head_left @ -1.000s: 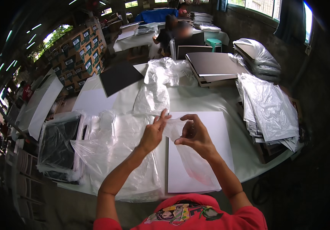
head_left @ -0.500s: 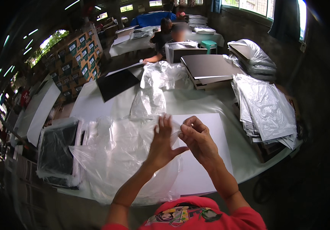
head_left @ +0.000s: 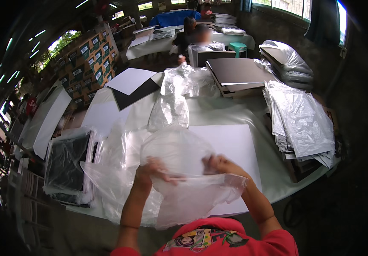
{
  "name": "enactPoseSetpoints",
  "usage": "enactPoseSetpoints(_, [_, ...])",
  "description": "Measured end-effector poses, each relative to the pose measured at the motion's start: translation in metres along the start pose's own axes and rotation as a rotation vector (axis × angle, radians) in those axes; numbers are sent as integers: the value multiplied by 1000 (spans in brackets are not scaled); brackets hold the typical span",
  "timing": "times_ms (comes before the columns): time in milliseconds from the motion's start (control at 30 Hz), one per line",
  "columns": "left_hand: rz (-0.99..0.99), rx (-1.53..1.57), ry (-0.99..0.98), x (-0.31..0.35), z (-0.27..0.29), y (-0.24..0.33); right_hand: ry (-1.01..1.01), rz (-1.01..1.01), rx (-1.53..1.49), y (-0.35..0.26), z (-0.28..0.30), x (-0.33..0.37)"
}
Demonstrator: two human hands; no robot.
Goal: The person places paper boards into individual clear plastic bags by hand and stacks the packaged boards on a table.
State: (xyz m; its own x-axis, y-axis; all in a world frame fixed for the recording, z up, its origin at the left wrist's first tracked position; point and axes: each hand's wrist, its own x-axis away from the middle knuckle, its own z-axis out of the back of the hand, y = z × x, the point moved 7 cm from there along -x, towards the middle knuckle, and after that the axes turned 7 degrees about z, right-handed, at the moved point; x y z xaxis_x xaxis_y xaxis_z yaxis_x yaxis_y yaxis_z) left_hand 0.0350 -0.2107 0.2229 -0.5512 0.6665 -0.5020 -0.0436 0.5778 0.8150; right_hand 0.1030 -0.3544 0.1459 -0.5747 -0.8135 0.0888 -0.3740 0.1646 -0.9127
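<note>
Plastic film (head_left: 199, 198): translucent and thin, spread between two bare hands at the near middle of the bench (head_left: 218, 110), its near flap hanging close to the worker's red shirt (head_left: 231, 234).
Right hand (head_left: 217, 164): fingers curled shut, gripping the film; fingertips blurred.
Left hand (head_left: 151, 170): fingers at the film, some seen through it; blur hides whether its grip is closed.
White board (head_left: 237, 149): flat on the bench, partly under the raised film.
Tearing risk: film this thin could split or stretch, if the hands pull apart unevenly.
Slipping risk: one edge could escape, if the left-hand grip proves as loose as it may be.
Creasing risk: the slack film could fold over itself, if it drops onto the board askew.
Loose film (head_left: 112, 183): spread at near left, close to the left forearm; apt to catch or cling to the held piece.
Wrapped dark panel (head_left: 68, 164): left of the loose film, limiting room on that side.
Crumpled film (head_left: 170, 112): just beyond the hands, a likely tangle for a far reach.
Stacked sleeves (head_left: 301, 121): at right, an uneven pile bounding that side.
Brown boards (head_left: 240, 70): stacked at the far side, before a seated co-worker (head_left: 203, 37).
</note>
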Motion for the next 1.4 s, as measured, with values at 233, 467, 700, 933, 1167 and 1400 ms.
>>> enactPoseSetpoints(233, [-627,701,-844,18,-45,56,-238,146,-404,-26,15,19])
enactPoseSetpoints(467, [-599,581,-624,-3,-28,68,-171,100,265,10,-12,3])
enactPoseSetpoints(700, [-552,577,-551,-27,-14,70,63,317,472,-53,44,-9])
enactPoseSetpoints(933, [-492,568,-520,-48,2,56,207,246,154,-53,73,5])
enactPoseSetpoints(1167, [-478,641,-583,-55,17,38,-263,163,296,-58,82,86])
enactPoseSetpoints(1400, [-520,707,-635,-43,35,21,139,-132,167,48,200,57])
